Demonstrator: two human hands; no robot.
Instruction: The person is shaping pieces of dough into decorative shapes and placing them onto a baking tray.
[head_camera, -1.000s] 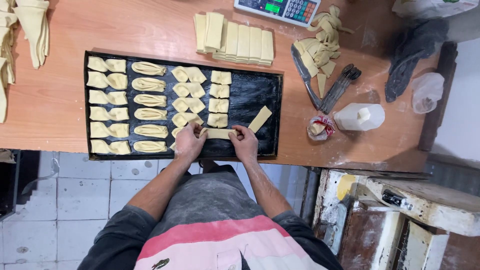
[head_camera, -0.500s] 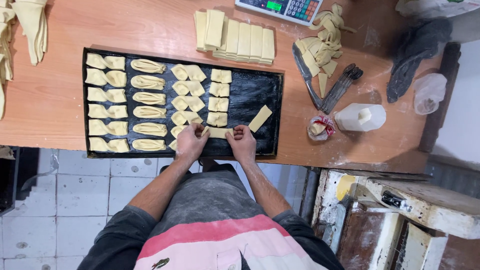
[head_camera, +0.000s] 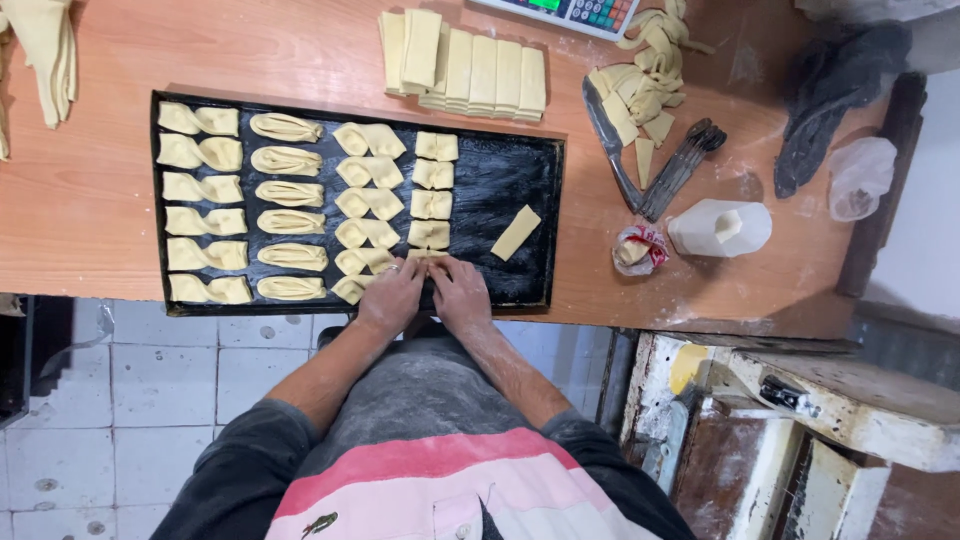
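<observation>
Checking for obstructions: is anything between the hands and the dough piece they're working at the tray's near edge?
Nothing visible: left hand and right hand rest directly on the dough piece, hiding most of it.

Even, fairly bright light, soft and diffuse, source not visible. Wooden surface (head_camera: 120, 210) evenly lit, warm orange tone, no hard glare. Black tray (head_camera: 545, 230) shows a faint dull sheen on its bare floured part, no blown highlights. Shadows short and soft: a thin one under the dough strips (head_camera: 465, 65) at the far edge, a darker band under the near edge of the surface. Floor tiles (head_camera: 150, 380) dimmer, greyish. Right corner area dark, dark cloth (head_camera: 830, 90) loses detail. Focus sharp across the middle; both hands (head_camera: 430, 295) slightly soft, fingers hard to separate. Mild wide-angle bending at the edges, surface edge curves a little. Some compression softness overall.
</observation>
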